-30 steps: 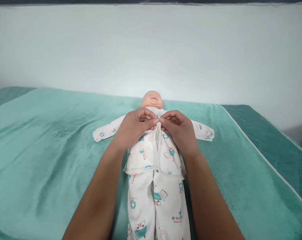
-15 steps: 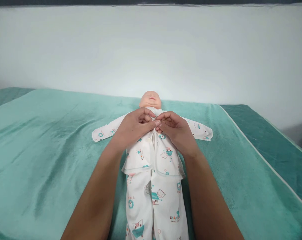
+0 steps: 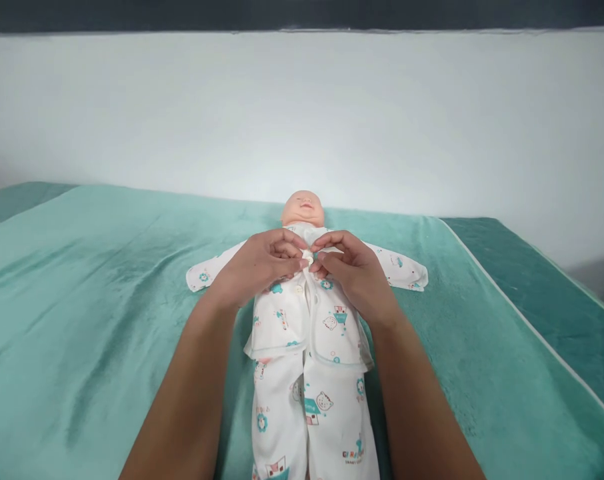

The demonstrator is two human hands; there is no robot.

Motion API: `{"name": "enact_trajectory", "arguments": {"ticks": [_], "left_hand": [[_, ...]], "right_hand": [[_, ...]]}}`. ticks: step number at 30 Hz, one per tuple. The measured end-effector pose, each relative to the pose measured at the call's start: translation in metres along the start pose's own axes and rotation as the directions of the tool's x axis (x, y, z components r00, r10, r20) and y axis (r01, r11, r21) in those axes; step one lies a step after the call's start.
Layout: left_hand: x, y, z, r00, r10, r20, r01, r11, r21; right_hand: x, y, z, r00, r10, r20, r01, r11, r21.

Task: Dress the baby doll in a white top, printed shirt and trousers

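A baby doll point(image 3: 303, 207) lies on its back on a teal blanket point(image 3: 92, 287), dressed in a white printed top point(image 3: 309, 320) and matching trousers point(image 3: 315, 417). Its sleeves stretch out to both sides. My left hand point(image 3: 255, 265) and my right hand point(image 3: 355, 270) meet over the doll's upper chest. Both pinch the front edges of the top near the collar, fingertips almost touching. What lies between the fingertips is too small to make out beyond white fabric.
The blanket covers a wide padded surface; its white-trimmed edge point(image 3: 527, 320) runs diagonally at the right, with a darker teal surface point(image 3: 547, 280) beyond. A pale wall point(image 3: 302, 113) rises behind the doll's head.
The view has tilted slightly, so everything sits a little lower in the frame. My hands stay pinched together at the top's front, shifting only slightly up toward the collar.
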State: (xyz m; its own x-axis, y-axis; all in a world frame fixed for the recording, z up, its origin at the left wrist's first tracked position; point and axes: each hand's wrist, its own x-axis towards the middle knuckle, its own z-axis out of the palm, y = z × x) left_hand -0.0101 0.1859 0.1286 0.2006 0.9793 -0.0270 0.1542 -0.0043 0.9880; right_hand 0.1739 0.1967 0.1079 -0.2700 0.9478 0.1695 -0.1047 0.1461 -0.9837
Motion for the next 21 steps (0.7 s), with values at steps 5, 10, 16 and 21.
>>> {"name": "enact_trajectory", "arguments": {"ticks": [5,10,16,21], "left_hand": [[-0.006,0.004,-0.007,1.000,-0.028,0.007,0.027,0.993,0.119],[-0.012,0.003,-0.021,0.970,-0.058,0.236,0.024,0.989,0.145],[-0.012,0.004,-0.026,0.932,-0.086,0.353,0.013,0.979,0.204],[-0.011,0.003,-0.022,0.933,-0.065,0.355,-0.018,0.974,0.227]], "right_hand": [[-0.013,-0.021,-0.005,0.993,0.112,-0.039,-0.118,0.965,-0.233],[-0.037,-0.044,0.009,0.965,0.245,0.093,-0.122,0.735,-0.667],[-0.046,-0.044,0.027,0.978,0.207,0.022,-0.063,0.395,-0.916],[-0.051,-0.046,0.026,0.973,0.227,-0.042,-0.104,0.266,-0.958]]}}
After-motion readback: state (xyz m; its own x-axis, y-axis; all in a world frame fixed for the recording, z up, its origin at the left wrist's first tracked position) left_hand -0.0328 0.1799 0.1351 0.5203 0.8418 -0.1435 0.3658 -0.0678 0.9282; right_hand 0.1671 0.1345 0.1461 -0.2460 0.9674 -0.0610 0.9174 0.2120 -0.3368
